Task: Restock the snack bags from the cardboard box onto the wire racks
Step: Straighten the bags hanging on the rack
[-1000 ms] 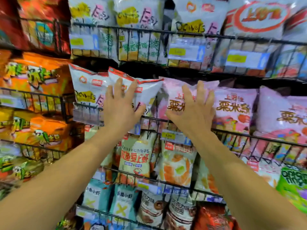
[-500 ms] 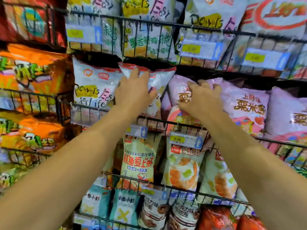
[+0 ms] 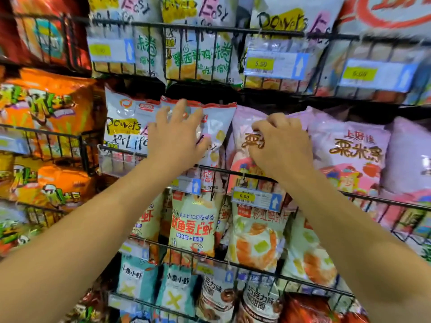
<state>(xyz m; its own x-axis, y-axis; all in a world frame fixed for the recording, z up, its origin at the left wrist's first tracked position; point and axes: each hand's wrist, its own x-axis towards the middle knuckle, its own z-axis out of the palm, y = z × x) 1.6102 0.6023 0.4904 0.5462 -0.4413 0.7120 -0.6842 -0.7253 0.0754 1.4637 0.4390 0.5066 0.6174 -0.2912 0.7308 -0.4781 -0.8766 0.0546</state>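
- My left hand [image 3: 177,138] presses spread fingers on a white, red-topped snack bag [image 3: 215,127] in the black wire rack [image 3: 233,171].
- My right hand [image 3: 281,145] curls, grasping the pink snack bag [image 3: 242,145] alongside.

I see a white bag [image 3: 217,129] with a red top edge and yellow squares; right of it, a pink bag [image 3: 242,136] with brown lettering; the rack [image 3: 210,26] is black wire.

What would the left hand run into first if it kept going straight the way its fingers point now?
The left hand points up and into the rack, its spread fingers already lying on the white bag with the red top edge. Pushing on would press that bag back; what lies behind it is hidden.
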